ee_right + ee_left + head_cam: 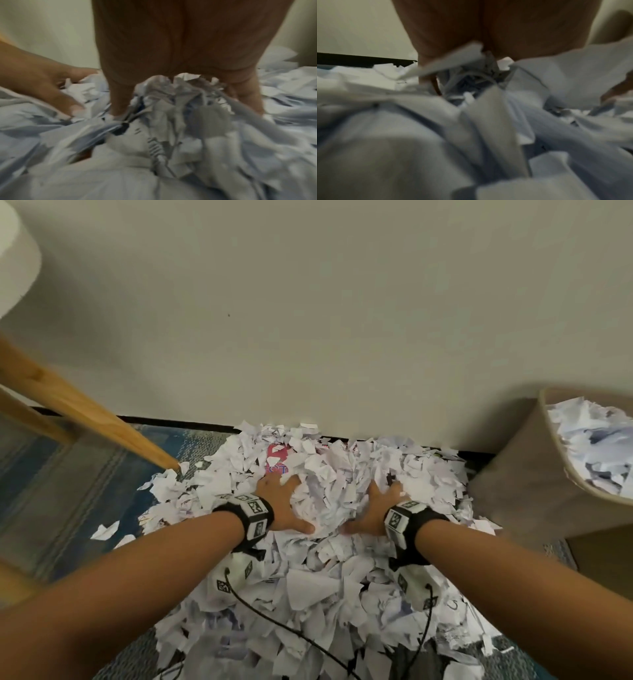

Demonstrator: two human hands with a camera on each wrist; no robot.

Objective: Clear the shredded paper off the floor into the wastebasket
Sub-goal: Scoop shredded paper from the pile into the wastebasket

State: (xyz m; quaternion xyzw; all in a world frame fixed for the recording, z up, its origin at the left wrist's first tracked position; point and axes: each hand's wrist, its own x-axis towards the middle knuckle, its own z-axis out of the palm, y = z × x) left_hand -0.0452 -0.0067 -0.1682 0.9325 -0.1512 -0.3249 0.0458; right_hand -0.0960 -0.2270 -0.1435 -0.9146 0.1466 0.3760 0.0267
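A big pile of shredded paper (325, 583) lies on the floor against the wall. My left hand (300, 505) and right hand (370, 508) are dug into its far part, facing each other, with a mound bunched between them. The right wrist view shows my right hand (183, 105) with fingers (120, 102) curled down round a crumpled clump, and the left hand's fingers (56, 86) beside it. In the left wrist view, scraps (423, 135) hide the left hand's fingertips. The tan wastebasket (527, 481) stands at the right, part full of paper (589, 440).
A slanted wooden leg (96, 419) meets the floor at the pile's left edge. A blue patterned rug (61, 484) with stray scraps lies to the left. The wall and its black skirting (178, 421) bound the far side. Black wrist cables (274, 623) trail over the paper.
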